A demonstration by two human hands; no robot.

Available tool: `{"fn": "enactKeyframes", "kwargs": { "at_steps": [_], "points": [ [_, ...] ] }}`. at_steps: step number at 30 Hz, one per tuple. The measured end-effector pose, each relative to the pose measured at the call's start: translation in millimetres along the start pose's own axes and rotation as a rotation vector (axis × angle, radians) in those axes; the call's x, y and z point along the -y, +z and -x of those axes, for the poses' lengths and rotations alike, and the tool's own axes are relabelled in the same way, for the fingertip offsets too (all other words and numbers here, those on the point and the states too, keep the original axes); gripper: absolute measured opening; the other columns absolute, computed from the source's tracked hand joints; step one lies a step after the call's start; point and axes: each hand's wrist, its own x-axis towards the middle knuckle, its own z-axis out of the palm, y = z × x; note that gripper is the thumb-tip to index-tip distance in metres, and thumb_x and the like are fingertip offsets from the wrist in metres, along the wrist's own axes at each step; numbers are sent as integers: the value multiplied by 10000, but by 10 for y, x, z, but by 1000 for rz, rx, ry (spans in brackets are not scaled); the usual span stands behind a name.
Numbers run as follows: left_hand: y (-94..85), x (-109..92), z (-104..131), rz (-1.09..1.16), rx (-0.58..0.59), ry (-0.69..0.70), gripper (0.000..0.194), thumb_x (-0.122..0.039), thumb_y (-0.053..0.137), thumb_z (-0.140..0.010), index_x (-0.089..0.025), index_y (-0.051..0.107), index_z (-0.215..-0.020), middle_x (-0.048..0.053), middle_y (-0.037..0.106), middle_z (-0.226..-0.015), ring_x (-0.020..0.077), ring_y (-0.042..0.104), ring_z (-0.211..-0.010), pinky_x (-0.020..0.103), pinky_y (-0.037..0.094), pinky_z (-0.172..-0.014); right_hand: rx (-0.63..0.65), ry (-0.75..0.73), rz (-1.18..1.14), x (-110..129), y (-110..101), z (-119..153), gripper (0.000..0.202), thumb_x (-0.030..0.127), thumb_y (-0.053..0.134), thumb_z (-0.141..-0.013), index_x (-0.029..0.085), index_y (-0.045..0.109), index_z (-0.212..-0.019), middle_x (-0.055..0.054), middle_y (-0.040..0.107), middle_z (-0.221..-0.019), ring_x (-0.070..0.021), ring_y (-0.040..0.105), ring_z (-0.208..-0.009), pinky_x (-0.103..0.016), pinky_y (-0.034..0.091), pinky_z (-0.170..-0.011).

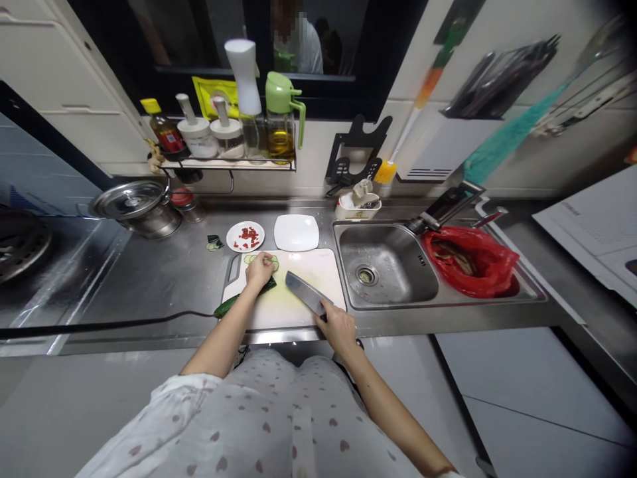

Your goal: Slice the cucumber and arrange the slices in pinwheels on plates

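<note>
My right hand (338, 326) is wrapped round the handle of a kitchen knife (304, 292), whose broad blade points up and left over the white cutting board (313, 315). At the board's upper left, my left hand (259, 271) has its fingers bent together on pale green cucumber slices (274, 264); the hand covers part of them. A dark green cucumber piece (227, 306) lies beneath my left wrist, its middle hidden by the forearm. Behind the board are a white plate with chopped red pieces (245, 238) and a bare white plate (296, 231).
To the right is a steel sink (398, 262), with a red plastic bag (468, 265) beside it. A lidded pot (144, 209) stands at the left. Bottles and jars line a wall rack (233, 164). Cucumber scraps (214, 243) lie left of the plates.
</note>
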Motion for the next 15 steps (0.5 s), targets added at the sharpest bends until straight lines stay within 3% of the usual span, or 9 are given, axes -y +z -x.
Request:
{"fn": "enactKeyframes", "kwargs": {
  "at_steps": [5, 15],
  "points": [
    [39, -62, -144, -3, 1, -41, 279, -214, 587, -746, -290, 614, -1013, -27, 723, -899, 189, 639, -898, 305, 421, -792, 11, 23, -10, 5, 2, -18, 407, 410, 523, -925, 204, 553, -1275, -89, 710, -1031, -226, 655, -967, -287, 436, -801],
    [109, -93, -291, -114, -18, 55, 277, -188, 530, -803, -283, 618, -1047, -1, 712, -868, 206, 635, -911, 319, 420, -821, -5, 57, -15, -11, 10, -33, 412, 423, 509, -926, 214, 563, -1277, -84, 716, -1008, -215, 661, -954, -268, 431, -784]
  ]
}}
